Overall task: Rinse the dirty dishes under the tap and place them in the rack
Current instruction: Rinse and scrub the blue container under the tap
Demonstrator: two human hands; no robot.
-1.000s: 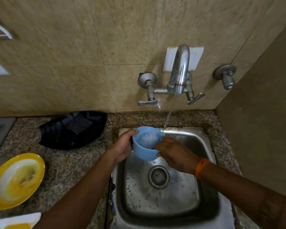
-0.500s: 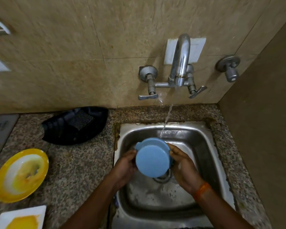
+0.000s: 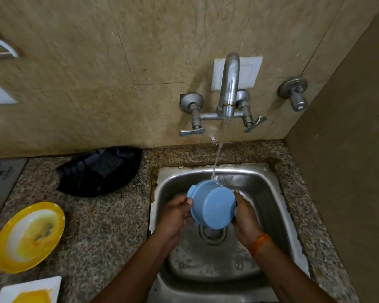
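Observation:
A light blue plastic cup (image 3: pixel 212 206) is held over the steel sink (image 3: pixel 269 193), tipped so its flat bottom faces me. My left hand (image 3: pixel 175 215) grips its left side and my right hand (image 3: pixel 245 217) grips its right side. The tap (image 3: pixel 229 86) on the wall runs, and the water stream (image 3: pixel 218 149) lands on the cup's far rim. A yellow plate (image 3: pixel 29 236) with food smears lies on the counter at the left. A white square plate (image 3: pixel 29 290) with yellow residue sits at the bottom left corner.
A black dish rack (image 3: pixel 101 170) holding a dark scrub pad rests on the granite counter (image 3: pixel 105 226) left of the sink. A second valve (image 3: pixel 294 92) sticks out of the wall at right. A side wall (image 3: pixel 348 171) closes off the right.
The cup went from upright under the tap to tipped over with its bottom toward me. Both hands lowered it into the sink, and the stream now hits its far rim.

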